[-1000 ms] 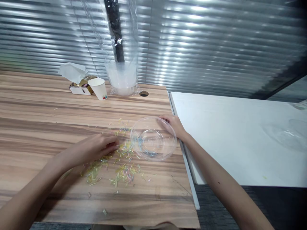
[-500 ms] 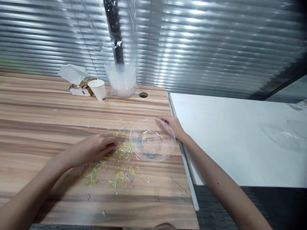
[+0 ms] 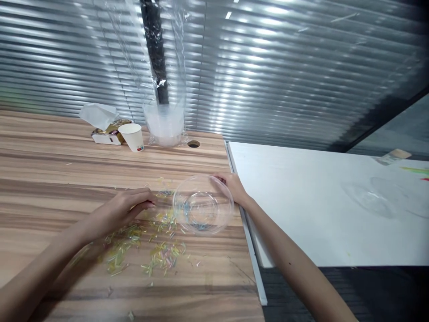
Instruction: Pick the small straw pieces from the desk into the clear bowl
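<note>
Right hand (image 3: 233, 187) on clear bowl (image 3: 203, 206) beside coloured pieces (image 3: 164, 257)

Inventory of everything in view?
Woodgrain table: 1, brown, left
White table: 1, white, right
Plastic bowl: 1, clear, woodgrain table
Tubular pieces: many, multicoloured, near bowl
Paper cup: 1, white, rear
Tissue pack: 1, gold, white, beside cup
Bagged container stack: 1, translucent, rear
Cable hole: 1, dark, rear
Plasticware: count unclear, clear, white table
Packet: 1, clear, tan, far right
Strips: few, green, red, far right
Blinds: many slats, grey, behind
Floor: 1, dark, below
Left hand: 1, beside pieces
Right hand: 1, holding bowl rim
</note>
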Tool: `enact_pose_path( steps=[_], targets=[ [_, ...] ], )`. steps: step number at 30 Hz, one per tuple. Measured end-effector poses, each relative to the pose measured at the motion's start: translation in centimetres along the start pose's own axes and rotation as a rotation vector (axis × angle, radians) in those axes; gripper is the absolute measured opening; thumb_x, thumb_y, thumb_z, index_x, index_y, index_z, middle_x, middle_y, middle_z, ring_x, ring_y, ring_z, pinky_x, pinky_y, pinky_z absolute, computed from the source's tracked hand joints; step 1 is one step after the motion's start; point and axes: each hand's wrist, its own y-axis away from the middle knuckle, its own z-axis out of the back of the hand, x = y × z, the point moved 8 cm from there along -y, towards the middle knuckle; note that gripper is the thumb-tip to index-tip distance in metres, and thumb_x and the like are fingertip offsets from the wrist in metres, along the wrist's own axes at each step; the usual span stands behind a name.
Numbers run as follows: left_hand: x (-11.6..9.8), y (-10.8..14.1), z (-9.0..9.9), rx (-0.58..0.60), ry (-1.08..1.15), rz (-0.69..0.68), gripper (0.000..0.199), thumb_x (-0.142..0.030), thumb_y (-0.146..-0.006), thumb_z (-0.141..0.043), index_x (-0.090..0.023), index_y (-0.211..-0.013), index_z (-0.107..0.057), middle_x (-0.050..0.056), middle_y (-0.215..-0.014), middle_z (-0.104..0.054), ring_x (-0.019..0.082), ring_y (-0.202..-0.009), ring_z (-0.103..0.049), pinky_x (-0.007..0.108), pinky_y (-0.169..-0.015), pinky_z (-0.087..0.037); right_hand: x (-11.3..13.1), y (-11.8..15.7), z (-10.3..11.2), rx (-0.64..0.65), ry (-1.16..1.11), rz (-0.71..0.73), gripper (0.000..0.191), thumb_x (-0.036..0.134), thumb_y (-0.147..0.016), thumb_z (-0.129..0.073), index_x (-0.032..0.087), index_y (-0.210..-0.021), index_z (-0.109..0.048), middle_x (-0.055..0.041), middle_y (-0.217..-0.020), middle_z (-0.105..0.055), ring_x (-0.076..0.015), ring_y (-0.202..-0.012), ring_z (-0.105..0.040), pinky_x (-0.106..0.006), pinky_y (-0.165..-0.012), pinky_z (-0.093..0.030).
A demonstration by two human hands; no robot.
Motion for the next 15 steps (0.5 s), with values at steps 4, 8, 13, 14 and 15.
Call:
enact_pose_path(
  steps=[4,8,13,14,15],
  targets=[
    [-0.05,-0.05,-0.01,-0.014,0.017,0.001,0.019,-0.022,-0.091,-0.039,-0.019,-0.084,-0.056,0.001,-0.073,-0.062,0.013,-0.063,-0.054,0.022,-0.058,-0.038,-0.1,-0.02,-0.09,-0.007,0.019,0.004,0.025,0.031,-0.092,-0.05,0.021,-0.09,-0.072,-0.0034,-0.087,-0.072,-0.0182,-0.074,-0.063,-0.026,-0.07,-0.044],
    [-0.11,-0.09,0.05,-0.028,0.026,-0.003,0.019,-0.021,-0.09,-0.039,-0.019,-0.08,-0.054,0.0,-0.071,-0.06,0.012,-0.062,-0.053,0.021,-0.058,-0.038,0.06,-0.01,-0.17,-0.002,0.021,0.035,0.026,0.031,-0.093,-0.048,0.021,-0.094,-0.072,-0.0044,-0.093,-0.072,-0.0195,-0.081,-0.064,-0.027,-0.074,-0.045],
    [-0.39,-0.11,0.22,-0.024,0.022,-0.022,0.019,-0.021,-0.093,-0.037,-0.018,-0.083,-0.053,0.0,-0.072,-0.059,0.012,-0.063,-0.054,0.021,-0.059,-0.038,-0.08,0.01,-0.13,-0.015,0.031,0.036,0.026,0.031,-0.093,-0.048,0.021,-0.092,-0.072,-0.004,-0.087,-0.072,-0.0187,-0.074,-0.063,-0.026,-0.069,-0.044],
    [-0.47,-0.12,0.24,-0.022,0.022,-0.027,0.019,-0.021,-0.093,-0.037,-0.018,-0.084,-0.053,0.0,-0.073,-0.06,0.012,-0.064,-0.054,0.021,-0.06,-0.039,-0.11,0.02,-0.1,-0.022,0.032,0.035,0.026,0.032,-0.092,-0.048,0.021,-0.091,-0.072,-0.0039,-0.086,-0.072,-0.0183,-0.072,-0.063,-0.026,-0.067,-0.043],
    [-0.53,-0.12,0.24,-0.018,0.023,-0.028,0.018,-0.021,-0.093,-0.038,-0.018,-0.084,-0.054,0.001,-0.073,-0.06,0.012,-0.064,-0.054,0.02,-0.06,-0.039,-0.12,0.03,-0.07,-0.028,0.032,0.036,0.026,0.032,-0.092,-0.049,0.02,-0.09,-0.072,-0.0039,-0.085,-0.072,-0.0179,-0.07,-0.062,-0.026,-0.066,-0.042]
  ],
)
